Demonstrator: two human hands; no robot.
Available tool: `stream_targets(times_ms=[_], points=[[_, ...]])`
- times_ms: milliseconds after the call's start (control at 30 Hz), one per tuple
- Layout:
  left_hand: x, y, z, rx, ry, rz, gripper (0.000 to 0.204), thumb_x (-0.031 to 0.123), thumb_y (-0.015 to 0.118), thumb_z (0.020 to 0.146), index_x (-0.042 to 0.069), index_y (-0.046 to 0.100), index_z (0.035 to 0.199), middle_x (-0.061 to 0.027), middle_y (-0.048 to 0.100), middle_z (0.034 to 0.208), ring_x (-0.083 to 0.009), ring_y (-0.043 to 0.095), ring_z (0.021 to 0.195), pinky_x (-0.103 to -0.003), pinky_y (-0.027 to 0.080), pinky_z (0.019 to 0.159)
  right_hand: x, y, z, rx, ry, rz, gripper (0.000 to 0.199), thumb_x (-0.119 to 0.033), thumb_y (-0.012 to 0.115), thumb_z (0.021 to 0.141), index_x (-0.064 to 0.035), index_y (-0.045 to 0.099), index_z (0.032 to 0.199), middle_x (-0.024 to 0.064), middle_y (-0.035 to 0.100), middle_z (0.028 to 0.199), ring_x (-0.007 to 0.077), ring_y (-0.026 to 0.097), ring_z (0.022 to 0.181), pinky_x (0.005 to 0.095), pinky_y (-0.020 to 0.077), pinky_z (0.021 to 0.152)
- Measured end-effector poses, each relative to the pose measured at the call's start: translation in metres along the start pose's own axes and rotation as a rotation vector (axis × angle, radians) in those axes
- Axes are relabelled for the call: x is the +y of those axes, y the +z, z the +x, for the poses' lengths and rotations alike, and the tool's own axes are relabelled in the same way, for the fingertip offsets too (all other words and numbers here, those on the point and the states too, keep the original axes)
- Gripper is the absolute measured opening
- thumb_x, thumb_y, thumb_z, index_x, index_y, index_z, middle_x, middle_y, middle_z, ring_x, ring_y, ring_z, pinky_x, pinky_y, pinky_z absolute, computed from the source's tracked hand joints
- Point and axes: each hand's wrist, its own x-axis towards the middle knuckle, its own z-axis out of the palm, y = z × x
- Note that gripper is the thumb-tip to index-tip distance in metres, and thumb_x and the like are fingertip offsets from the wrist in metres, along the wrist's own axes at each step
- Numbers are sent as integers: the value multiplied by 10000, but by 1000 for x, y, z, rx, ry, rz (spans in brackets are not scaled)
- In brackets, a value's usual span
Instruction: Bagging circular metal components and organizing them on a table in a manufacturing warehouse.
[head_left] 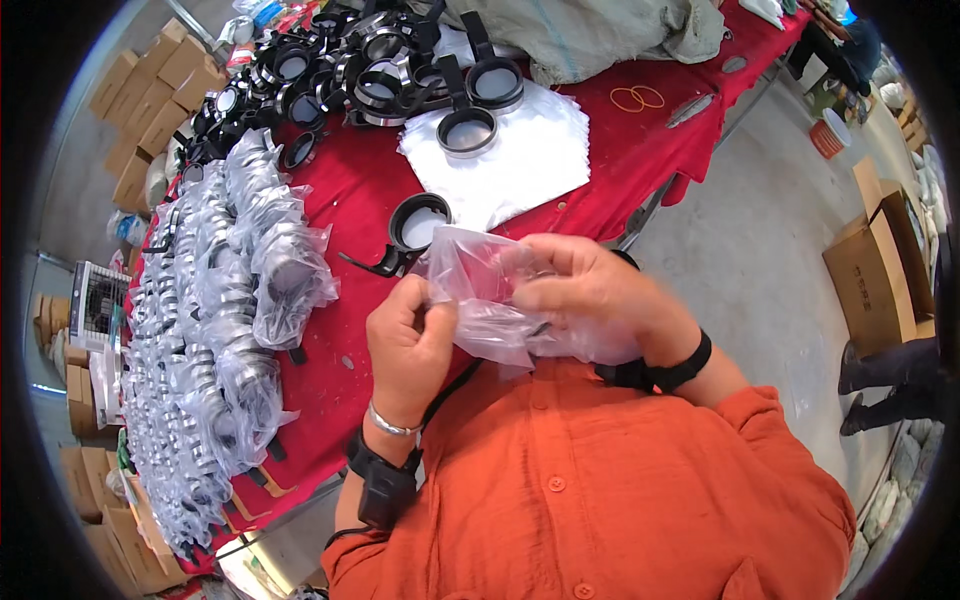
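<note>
In front of my orange shirt, a clear plastic bag (478,268) is stretched between my two hands. My left hand (408,340) pinches its left edge between thumb and curled fingers. On the other side, my right hand (605,295) grips the bag with thumb and fingers, slightly blurred. A dark shape shows under the crumpled lower part of the bag, too hidden to name. Just beyond my left hand lies a round black-rimmed piece with a black handle (408,222). Two similar handled pieces (467,132) rest on a stack of white plastic sheets (545,160).
Many unwrapped handled pieces (300,70) are heaped at the far left of the red-covered table (345,395). Rows of bagged ones (215,300) fill its left side. A grey-green sack (610,40) lies at the back. An open carton (875,265) and another person's legs (890,385) are at right.
</note>
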Motion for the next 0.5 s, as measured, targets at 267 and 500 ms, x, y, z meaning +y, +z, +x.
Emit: stream_targets(times_ms=[267, 500], points=[[0, -1, 5, -100, 48, 357, 115, 56, 558, 774, -2, 492, 700, -170, 497, 597, -320, 495, 515, -379, 383, 487, -15, -25, -17, -34, -107, 198, 141, -154, 597, 880, -35, 607, 954, -5, 592, 799, 93, 535, 645, 223, 446, 597], [-7, -39, 17, -178, 530, 1023, 348, 116, 565, 816, 13, 533, 1147, -230, 521, 1161, -380, 507, 1088, -420, 443, 906, 3, -40, 6, 234, -297, 151, 67, -139, 569, 906, -72, 575, 908, -39, 557, 755, 54, 538, 680, 224, 444, 592]])
